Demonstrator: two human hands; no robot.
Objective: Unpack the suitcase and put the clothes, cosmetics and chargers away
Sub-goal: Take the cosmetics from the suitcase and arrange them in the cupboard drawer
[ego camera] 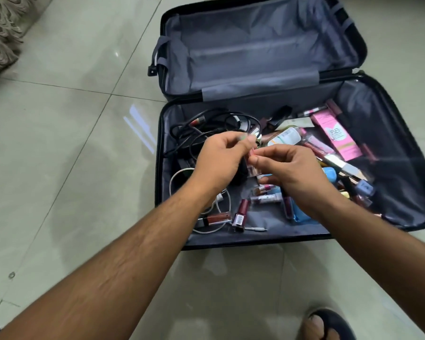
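Note:
A black suitcase (402, 133) lies open on the tiled floor; its far half shows only grey lining. The near half holds black cables (201, 126), a white charger cable (221, 200) and several cosmetics, among them a pink BB cream box (336, 136) and a dark red nail polish bottle (241, 214). Above the near half my left hand (219, 160) grips a bunch of small cosmetic items (252, 168), clear and pink tubes poking out. My right hand (292, 173) pinches one of these small items at its top, fingertips touching the left hand's bundle.
A patterned brown fabric edge, perhaps a sofa or bed cover (0, 35), sits at the far left. A foot in a dark sandal (326, 325) stands at the bottom right, near the suitcase's front edge. Glossy floor tiles surround the case.

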